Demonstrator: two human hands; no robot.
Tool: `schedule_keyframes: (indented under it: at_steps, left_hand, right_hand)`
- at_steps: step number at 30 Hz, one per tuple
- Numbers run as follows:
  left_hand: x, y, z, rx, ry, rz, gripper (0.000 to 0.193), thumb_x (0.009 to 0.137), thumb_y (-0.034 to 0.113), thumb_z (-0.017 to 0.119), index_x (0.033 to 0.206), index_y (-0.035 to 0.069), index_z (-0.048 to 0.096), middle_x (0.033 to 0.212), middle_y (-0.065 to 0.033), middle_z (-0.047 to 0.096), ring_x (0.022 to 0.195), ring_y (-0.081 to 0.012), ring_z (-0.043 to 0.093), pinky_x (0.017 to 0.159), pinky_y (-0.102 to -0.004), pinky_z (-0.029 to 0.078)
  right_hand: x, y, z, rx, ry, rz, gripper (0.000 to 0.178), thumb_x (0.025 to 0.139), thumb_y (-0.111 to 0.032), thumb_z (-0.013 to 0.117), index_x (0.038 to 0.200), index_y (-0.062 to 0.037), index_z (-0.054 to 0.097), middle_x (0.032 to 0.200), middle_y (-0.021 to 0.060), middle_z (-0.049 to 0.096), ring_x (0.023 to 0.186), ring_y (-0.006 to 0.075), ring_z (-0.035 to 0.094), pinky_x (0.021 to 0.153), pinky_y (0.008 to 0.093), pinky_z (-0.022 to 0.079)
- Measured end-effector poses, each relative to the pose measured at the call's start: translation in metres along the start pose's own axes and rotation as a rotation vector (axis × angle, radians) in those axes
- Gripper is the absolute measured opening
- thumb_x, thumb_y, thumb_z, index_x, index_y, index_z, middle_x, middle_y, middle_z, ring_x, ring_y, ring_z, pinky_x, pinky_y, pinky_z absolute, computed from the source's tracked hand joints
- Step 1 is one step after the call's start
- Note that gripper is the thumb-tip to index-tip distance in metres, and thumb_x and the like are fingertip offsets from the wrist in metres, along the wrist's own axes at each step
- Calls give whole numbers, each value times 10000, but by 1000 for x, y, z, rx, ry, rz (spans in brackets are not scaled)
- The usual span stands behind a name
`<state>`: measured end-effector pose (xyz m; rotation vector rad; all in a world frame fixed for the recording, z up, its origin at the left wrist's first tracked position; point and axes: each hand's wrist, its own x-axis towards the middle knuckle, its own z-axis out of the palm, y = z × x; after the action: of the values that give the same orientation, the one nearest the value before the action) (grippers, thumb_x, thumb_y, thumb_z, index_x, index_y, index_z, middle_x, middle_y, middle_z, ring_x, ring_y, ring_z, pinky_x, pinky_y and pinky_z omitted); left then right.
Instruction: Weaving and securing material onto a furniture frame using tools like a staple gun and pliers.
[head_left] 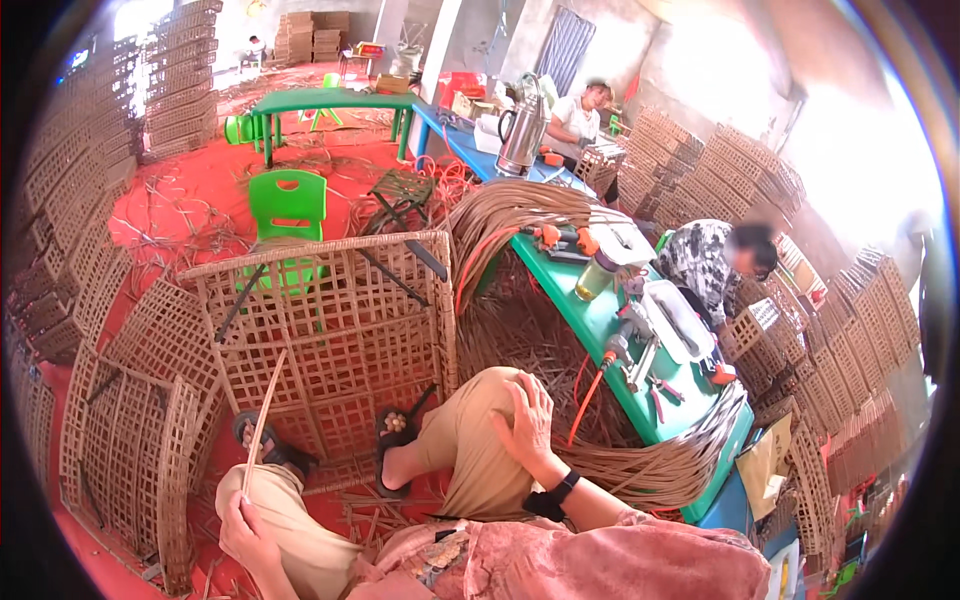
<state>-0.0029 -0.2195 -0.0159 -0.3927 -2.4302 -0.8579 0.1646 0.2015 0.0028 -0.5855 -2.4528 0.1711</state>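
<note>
Pinching strip (263,415) near lower end with left hand (246,533), above left thigh (305,505), fingers almost closed; pointing it upward, seen against basket (444,310) ahead. Resting right hand (527,420) on right knee (485,388), with fingers loosely parted, holding nothing. Bounded at right by edge of table (600,332), at left by other baskets (180,470); more open on red floor (150,222) beyond.

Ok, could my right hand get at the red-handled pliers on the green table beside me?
Probably yes: your right hand rests open on your knee, and nothing seems to cover the pliers on the green table. The orange cord hangs between, but there looks to be room above it.
</note>
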Motion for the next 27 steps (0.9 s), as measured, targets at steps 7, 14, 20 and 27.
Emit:
schedule_keyframes:
  at_steps: [7, 14, 20, 27]
  left_hand:
    - [-2, 0, -1, 1, -14, -9, 140, 900, 91, 543, 993, 11, 610, 895, -177, 650, 771, -359, 627, 664, -420, 477]
    - [-3, -1, -1, 17, 8, 14, 133, 899, 90, 543, 992, 23, 610, 889, -170, 650, 766, -353, 627, 652, -418, 476]
    - [-3, 0, -3, -7, -9, -2, 138, 902, 93, 541, 999, 23, 610, 891, -172, 648, 766, -356, 625, 649, -420, 477]
    - [-2, 3, -2, -18, -1, 3, 150, 889, 98, 555, 989, 8, 623, 878, -169, 665, 771, -358, 635, 666, -425, 492]
  right_hand:
    - [2, -8, -2, -17, -6, 15, 558, 734, -197, 699, 1226, -54, 478, 1327, 194, 419, 1262, 393, 365, 1035, 494, 277]
    - [3, -9, -3, -17, -3, 13, 555, 733, -209, 698, 1221, -53, 484, 1327, 191, 418, 1266, 390, 360, 1035, 494, 274]
    - [1, -7, -3, -12, -1, -1, 554, 744, -215, 704, 1221, -42, 482, 1329, 198, 420, 1266, 394, 362, 1037, 493, 275]
    - [0, -3, -1, -15, -1, 9, 561, 737, -221, 675, 1233, -49, 477, 1337, 195, 408, 1269, 399, 350, 1033, 503, 268]
